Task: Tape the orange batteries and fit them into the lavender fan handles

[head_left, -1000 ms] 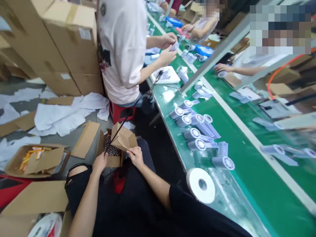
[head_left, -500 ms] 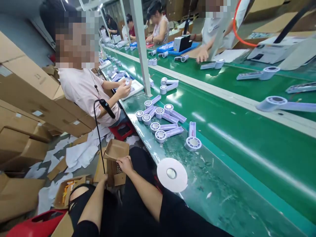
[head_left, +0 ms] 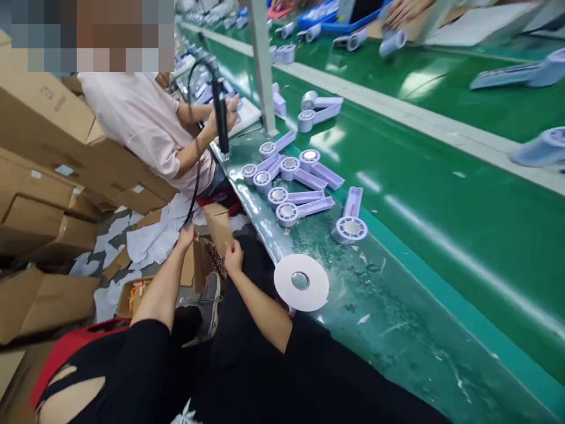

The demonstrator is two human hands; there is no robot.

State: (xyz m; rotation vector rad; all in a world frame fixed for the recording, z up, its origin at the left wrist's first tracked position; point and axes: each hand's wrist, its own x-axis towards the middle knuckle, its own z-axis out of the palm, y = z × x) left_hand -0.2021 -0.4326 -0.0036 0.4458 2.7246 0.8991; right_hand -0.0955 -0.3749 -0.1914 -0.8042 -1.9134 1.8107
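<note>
My right hand point(head_left: 233, 258) pinches the raised flap of a small cardboard box point(head_left: 218, 224) beside my knee, below the bench edge. Small metallic pieces point(head_left: 216, 259), too tiny to name, show inside the box. On the box's other side, my left hand point(head_left: 187, 237) is closed, its fingers mostly hidden. A black cable point(head_left: 194, 191) runs down to that hand; whether it is gripped or passes behind cannot be told. The cable loops up to a black electric screwdriver point(head_left: 220, 115), which hangs tip down by the bench edge.
Several pale purple fan housings point(head_left: 289, 168) lie on the green bench point(head_left: 397, 353). Nearer me is a white tape roll point(head_left: 302, 282). A co-worker in a pale shirt point(head_left: 136, 118) sits to the left. Cardboard boxes point(head_left: 35, 218) are stacked behind, with white sheets point(head_left: 152, 238) on the floor.
My view has shifted. Both hands have moved up in the picture, and the box flap has tilted. The screwdriver now hangs further right and upright. Across the belt, a co-worker's hand has taken hold of a fan housing.
</note>
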